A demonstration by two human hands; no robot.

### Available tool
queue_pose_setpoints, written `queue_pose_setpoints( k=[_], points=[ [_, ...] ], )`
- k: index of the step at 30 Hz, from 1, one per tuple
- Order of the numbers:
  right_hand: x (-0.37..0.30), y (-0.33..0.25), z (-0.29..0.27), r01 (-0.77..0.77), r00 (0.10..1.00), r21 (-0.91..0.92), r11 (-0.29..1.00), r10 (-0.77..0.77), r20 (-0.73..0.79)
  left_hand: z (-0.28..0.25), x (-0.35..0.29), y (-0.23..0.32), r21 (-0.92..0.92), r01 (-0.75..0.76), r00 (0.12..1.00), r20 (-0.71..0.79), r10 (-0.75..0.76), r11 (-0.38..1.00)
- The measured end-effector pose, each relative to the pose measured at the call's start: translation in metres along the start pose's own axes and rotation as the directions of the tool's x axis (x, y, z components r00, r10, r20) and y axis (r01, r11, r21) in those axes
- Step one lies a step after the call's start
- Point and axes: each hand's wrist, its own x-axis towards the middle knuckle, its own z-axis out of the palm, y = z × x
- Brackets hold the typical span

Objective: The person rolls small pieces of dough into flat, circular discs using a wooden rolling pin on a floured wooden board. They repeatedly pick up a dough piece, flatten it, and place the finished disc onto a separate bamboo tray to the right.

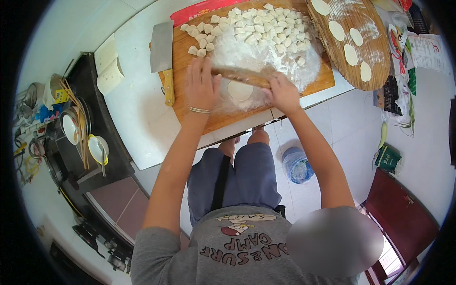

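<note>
A wooden rolling pin (pixel 244 77) lies across the floured cutting board (pixel 304 93), somewhat blurred, with a hand at each end. My left hand (pixel 201 83) rests over its left end; the fingers point away from me and the grip beneath is hidden. Around the right end my right hand (pixel 282 92) is closed. Just under the pin sits a round dough wrapper (pixel 240 90), partly covered by it. Beyond, many small dough pieces (pixel 266 26) lie in white flour (pixel 247 54) on the board's far side.
A cleaver (pixel 162 47) with a yellow handle lies along the board's left edge. At the far right, a wooden board (pixel 370 52) holds several rolled wrappers (pixel 351 55). Bowls (pixel 98 149) and chopsticks stand on the dark counter at left. A blue bin (pixel 298 166) is on the floor.
</note>
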Motion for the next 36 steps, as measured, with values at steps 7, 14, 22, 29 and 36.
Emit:
queue_pose_setpoints(
  k=[7, 14, 22, 29, 36],
  points=[
    [-0.040, 0.005, -0.011, -0.397, 0.866, 0.164, 0.903, 0.428, -0.260, 0.049, 0.004, 0.052, -0.222, 0.046, 0.970, 0.244, 0.009, 0.974],
    [-0.071, -0.002, -0.002, -0.425, 0.801, 0.240, 0.873, 0.486, -0.351, 0.065, 0.025, 0.037, -0.159, 0.416, 0.770, 0.586, -0.253, 0.895],
    [-0.067, -0.008, -0.013, -0.479, 0.786, 0.324, 0.816, 0.563, -0.255, 0.050, 0.008, 0.046, -0.557, 0.574, 0.805, 0.520, -0.286, 0.601],
    [-0.060, 0.007, -0.016, -0.271, 0.957, 0.119, 0.955, 0.280, -0.073, 0.024, -0.053, 0.028, -0.337, 0.553, 0.833, 0.228, -0.503, 0.762],
    [0.002, 0.015, 0.003, 0.011, 0.998, -0.051, 0.999, -0.007, 0.066, 0.011, -0.032, 0.001, 0.136, 0.017, 0.956, 0.289, -0.056, 0.991]
  ],
)
